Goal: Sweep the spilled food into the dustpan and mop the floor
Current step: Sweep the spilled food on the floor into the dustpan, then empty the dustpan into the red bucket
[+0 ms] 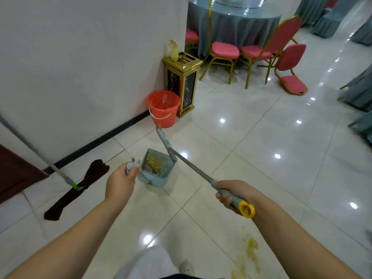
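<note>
Teal dustpan [156,172], seemingly yellowish-brown crumbs inside.

bright, even indoor light; ceiling lamps glare as white dots on the glossy floor tiles [261,137]. wide-angle bending at edges, slightly soft throughout.

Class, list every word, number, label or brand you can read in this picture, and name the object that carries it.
None can be read.
Gold-framed black bin: pale markings on its panels, too blurred to tell whether they are text.
Blue plastic dustpan, orange plastic bucket: no text visible.
</note>
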Available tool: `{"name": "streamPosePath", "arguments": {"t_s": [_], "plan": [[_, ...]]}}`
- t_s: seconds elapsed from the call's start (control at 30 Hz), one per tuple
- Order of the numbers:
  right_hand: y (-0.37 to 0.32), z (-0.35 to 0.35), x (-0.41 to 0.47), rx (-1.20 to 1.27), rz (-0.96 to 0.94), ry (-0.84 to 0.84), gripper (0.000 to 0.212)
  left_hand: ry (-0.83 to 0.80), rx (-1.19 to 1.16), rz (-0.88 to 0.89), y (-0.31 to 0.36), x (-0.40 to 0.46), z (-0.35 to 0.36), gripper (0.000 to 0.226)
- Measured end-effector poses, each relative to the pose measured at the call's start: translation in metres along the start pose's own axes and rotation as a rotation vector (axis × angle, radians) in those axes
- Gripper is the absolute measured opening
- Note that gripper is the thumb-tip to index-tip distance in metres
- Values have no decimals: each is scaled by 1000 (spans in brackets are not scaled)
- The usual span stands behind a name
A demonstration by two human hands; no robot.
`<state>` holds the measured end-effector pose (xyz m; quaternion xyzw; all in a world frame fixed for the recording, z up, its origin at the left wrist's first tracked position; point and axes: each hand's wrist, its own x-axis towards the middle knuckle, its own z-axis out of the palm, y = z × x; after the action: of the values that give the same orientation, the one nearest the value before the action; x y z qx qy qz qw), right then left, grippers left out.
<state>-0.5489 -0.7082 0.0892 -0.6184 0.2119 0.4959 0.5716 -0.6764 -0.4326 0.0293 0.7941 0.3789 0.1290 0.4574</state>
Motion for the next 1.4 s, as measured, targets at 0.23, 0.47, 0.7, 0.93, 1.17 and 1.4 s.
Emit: {"name": "streamPosePath", "arguments": {"t_s": [0.23, 0.47, 0.7, 0.93, 1.17, 1.4], "plan": [[-98, -8, 40, -37, -75, -58, 15, 120, -43, 28, 56, 79, 31, 38], [-198, 8, 92, -14, -177, -71, 15, 209, -3, 119, 105, 194, 55, 35], [-315, 33, 148, 18, -203, -78, 19, 186, 212, 295, 151, 329, 60, 25], [-390, 33, 190, -51, -236, -111, 22, 23, 665, 494, 181, 449, 72, 44], [-457, 11, 226, -62, -178, -95, 17, -145, 1020, 689, 207, 512, 105, 47], [-521, -30, 258, -36, -77, -145, 18, -391, 1160, 702, 228, 518, 173, 34]]}}
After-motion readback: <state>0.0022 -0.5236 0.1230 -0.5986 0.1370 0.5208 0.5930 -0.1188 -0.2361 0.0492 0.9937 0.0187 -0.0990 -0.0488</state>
